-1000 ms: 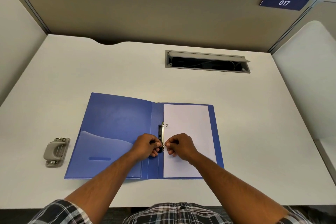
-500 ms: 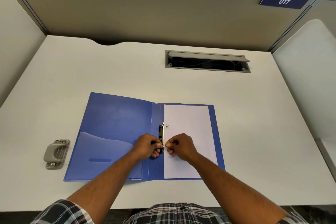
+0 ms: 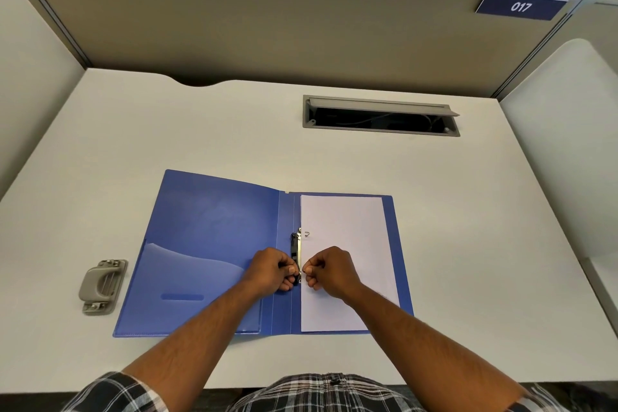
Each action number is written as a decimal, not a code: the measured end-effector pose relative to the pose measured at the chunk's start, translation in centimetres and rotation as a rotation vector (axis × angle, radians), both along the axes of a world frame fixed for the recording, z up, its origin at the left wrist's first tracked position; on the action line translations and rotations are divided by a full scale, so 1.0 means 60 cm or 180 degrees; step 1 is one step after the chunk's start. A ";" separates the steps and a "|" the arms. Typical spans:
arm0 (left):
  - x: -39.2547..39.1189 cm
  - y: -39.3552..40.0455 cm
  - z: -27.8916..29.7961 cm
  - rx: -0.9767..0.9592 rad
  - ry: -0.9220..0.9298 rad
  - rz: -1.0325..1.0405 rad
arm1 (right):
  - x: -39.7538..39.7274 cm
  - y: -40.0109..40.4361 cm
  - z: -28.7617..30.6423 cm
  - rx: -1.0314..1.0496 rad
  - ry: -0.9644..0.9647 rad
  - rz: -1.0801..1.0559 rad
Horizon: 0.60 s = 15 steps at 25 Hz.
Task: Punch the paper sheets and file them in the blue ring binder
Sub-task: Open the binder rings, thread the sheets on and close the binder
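You had the blue ring binder lying open on the white desk, the paper sheets resting on its right half beside the ring mechanism. Your left hand gripped the near end of that mechanism with curled fingers; your right hand pinched the metal ring there — thumb against fingertips. The grey hole punch sat left of the binder, apart from it.

A blue ring binder lies open on the white table, paper sheets on its right half. Both hands curl at the ring clip: the left hand at its 7 o'clock, the right hand at 5 o'clock. A grey hole punch sits at the binder's 9 o'clock.
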<state>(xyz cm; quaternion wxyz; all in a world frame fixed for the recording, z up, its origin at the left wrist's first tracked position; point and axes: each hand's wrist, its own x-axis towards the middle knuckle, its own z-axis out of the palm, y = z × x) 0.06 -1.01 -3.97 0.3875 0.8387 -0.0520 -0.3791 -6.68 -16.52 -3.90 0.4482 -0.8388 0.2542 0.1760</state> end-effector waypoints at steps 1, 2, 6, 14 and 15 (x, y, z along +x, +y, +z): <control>0.000 -0.001 0.000 0.0017 -0.0016 -0.0005 | 0.000 0.000 0.000 -0.0020 -0.0007 0.0005; 0.000 -0.002 0.000 0.0033 -0.0032 -0.0012 | 0.001 0.001 0.000 -0.0052 -0.0016 0.0017; 0.001 -0.006 0.000 0.0058 -0.0057 -0.0066 | 0.003 0.004 0.004 -0.0134 -0.0093 0.0089; 0.000 -0.015 0.000 0.0113 -0.0153 -0.0159 | 0.005 0.014 0.004 -0.0301 -0.0140 0.0099; 0.000 -0.015 0.000 0.0109 -0.0155 -0.0149 | 0.005 0.013 0.004 -0.0290 -0.0146 0.0082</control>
